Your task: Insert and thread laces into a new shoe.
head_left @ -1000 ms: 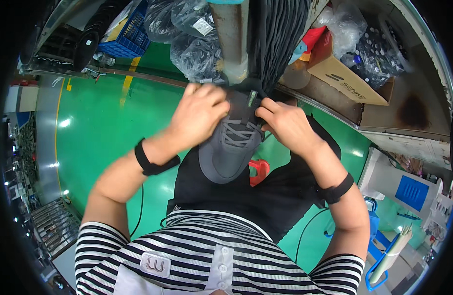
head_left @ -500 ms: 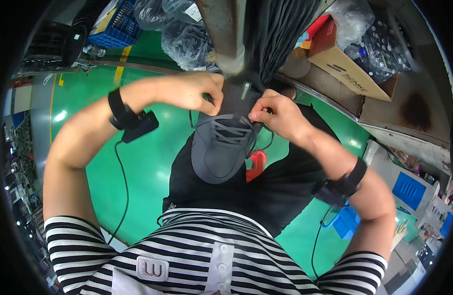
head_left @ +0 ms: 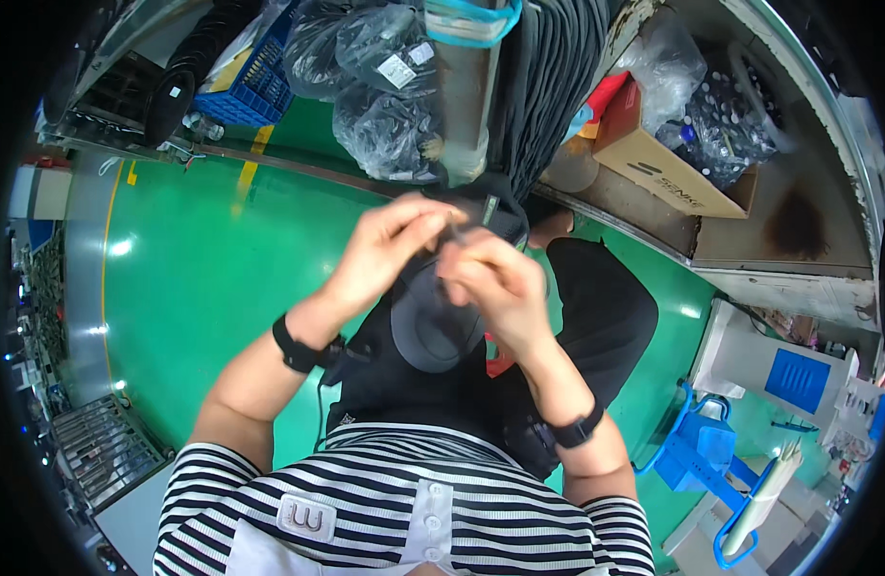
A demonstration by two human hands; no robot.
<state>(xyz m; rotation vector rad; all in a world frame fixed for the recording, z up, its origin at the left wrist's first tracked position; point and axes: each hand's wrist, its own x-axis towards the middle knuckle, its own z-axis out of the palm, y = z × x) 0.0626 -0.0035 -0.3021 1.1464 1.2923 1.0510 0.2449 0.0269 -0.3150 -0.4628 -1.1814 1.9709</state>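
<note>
Lacing a dark grey shoe point(head_left: 433, 322) held over the lap: left hand point(head_left: 380, 254) and right hand point(head_left: 495, 288) both pinching the lace point(head_left: 456, 230) near the tongue. Next, probably threading, needing steady fingertip control.

A brown cardboard box point(head_left: 665, 165) sits on the shelf at the upper right, tipped a bit, with dark print on its side. Clear plastic bags point(head_left: 729, 115) full of small dark bits lie just behind it. Dark plastic bags point(head_left: 370, 86) hang at the top middle, and one has a small white label point(head_left: 396, 70). A blue square sign point(head_left: 793, 381) is on the white machine at the right.
</note>
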